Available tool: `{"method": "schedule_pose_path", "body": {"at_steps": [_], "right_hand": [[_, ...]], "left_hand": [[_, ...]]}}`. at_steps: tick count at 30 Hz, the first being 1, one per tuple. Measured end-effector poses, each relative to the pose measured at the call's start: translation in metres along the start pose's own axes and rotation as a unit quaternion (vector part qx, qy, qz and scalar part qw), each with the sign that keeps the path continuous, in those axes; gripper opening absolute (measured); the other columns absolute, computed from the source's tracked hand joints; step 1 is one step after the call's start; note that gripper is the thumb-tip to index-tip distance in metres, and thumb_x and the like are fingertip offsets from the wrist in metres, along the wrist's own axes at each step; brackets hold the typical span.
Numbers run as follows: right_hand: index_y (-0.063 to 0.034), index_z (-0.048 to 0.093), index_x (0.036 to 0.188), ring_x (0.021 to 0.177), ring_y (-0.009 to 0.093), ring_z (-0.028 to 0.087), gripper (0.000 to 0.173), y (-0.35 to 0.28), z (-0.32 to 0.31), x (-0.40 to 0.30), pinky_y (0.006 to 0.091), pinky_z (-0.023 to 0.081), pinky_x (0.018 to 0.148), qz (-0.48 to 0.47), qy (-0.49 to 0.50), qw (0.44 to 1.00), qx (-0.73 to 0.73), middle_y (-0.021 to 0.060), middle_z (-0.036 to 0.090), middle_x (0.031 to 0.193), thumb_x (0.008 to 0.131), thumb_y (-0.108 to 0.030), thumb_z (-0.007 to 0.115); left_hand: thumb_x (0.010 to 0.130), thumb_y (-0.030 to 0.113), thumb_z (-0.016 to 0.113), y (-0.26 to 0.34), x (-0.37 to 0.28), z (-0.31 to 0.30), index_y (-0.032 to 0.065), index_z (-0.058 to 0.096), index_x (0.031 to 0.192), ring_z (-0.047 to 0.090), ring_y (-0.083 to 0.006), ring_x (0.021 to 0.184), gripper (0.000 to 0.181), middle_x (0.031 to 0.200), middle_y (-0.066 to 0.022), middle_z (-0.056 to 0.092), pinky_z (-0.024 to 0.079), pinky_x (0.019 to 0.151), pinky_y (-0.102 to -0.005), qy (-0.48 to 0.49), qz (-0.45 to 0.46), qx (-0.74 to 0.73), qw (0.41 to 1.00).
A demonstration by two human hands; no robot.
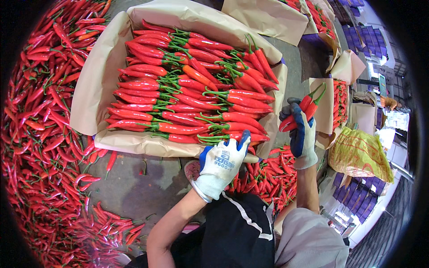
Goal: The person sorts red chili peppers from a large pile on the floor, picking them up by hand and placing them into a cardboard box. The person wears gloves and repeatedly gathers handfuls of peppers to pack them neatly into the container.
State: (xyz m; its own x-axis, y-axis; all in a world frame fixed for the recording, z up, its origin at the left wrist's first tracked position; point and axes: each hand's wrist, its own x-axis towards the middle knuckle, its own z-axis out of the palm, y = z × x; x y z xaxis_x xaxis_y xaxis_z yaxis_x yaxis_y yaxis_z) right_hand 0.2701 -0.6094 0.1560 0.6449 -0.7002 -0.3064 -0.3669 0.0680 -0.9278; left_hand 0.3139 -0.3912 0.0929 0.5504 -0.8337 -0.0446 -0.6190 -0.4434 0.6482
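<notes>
A box lined with brown paper [100, 80] lies before me, filled with rows of red chili peppers [187, 127], green stems on. My left hand [223, 160], in a white and blue coated work glove, rests at the box's near right corner, its fingers over the peppers of the nearest row; whether it grips one cannot be told. To the right of the box, my right hand [300, 130], gloved alike, holds a few red chili peppers [308, 109] with their stems pointing up and away. One orange-red pepper [197, 77] lies among the red ones near the box's middle.
A large heap of loose chili peppers [43, 160] spreads along the left. A smaller heap [271, 177] lies between my arms. More paper-lined boxes of peppers [340, 104] stand at the right, near a yellow woven sack [358, 154] and stacks of purple cartons [358, 197].
</notes>
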Motion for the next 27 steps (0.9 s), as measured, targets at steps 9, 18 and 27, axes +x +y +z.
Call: {"method": "schedule_pose_path", "body": {"at_steps": [9, 18, 27], "right_hand": [[0.0028, 0.054, 0.123, 0.110, 0.019, 0.055, 0.039, -0.019, 0.086, -0.064, 0.0319, 0.043, 0.095, 0.012, -0.274, 0.960, 0.061, 0.0108, 0.059, 0.117, 0.090, -0.016, 0.057], [0.0025, 0.051, 0.128, 0.106, 0.016, 0.058, 0.060, -0.006, 0.132, -0.047, 0.0320, 0.046, 0.093, 0.051, -0.321, 0.945, 0.039, 0.0082, 0.059, 0.119, 0.086, -0.037, 0.067], [-0.0195, 0.065, 0.110, 0.111, 0.024, 0.055, 0.037, -0.052, 0.180, -0.017, 0.0582, 0.032, 0.106, -0.644, -0.313, 0.515, -0.471, 0.0041, 0.060, 0.111, 0.074, -0.026, 0.064]], "left_hand": [[0.078, 0.022, 0.073, -0.003, -0.017, -0.067, -0.0006, 0.054, 0.122, 0.058, -0.0389, 0.105, 0.053, 0.115, -0.0225, 0.059, 0.047, 0.089, -0.0417, 0.133, -0.008, -0.393, 0.910], [0.089, 0.032, 0.064, -0.057, -0.056, -0.110, 0.0034, 0.049, 0.120, 0.052, -0.0055, 0.069, 0.044, 0.085, -0.0003, 0.058, 0.043, 0.059, -0.0212, -0.004, -0.176, -0.614, 0.770], [0.092, 0.027, 0.061, -0.094, -0.058, -0.147, 0.0049, 0.051, 0.119, 0.056, -0.0063, 0.064, 0.037, 0.084, -0.0010, 0.061, 0.047, 0.055, -0.0213, -0.119, -0.203, -0.621, 0.748]]}}
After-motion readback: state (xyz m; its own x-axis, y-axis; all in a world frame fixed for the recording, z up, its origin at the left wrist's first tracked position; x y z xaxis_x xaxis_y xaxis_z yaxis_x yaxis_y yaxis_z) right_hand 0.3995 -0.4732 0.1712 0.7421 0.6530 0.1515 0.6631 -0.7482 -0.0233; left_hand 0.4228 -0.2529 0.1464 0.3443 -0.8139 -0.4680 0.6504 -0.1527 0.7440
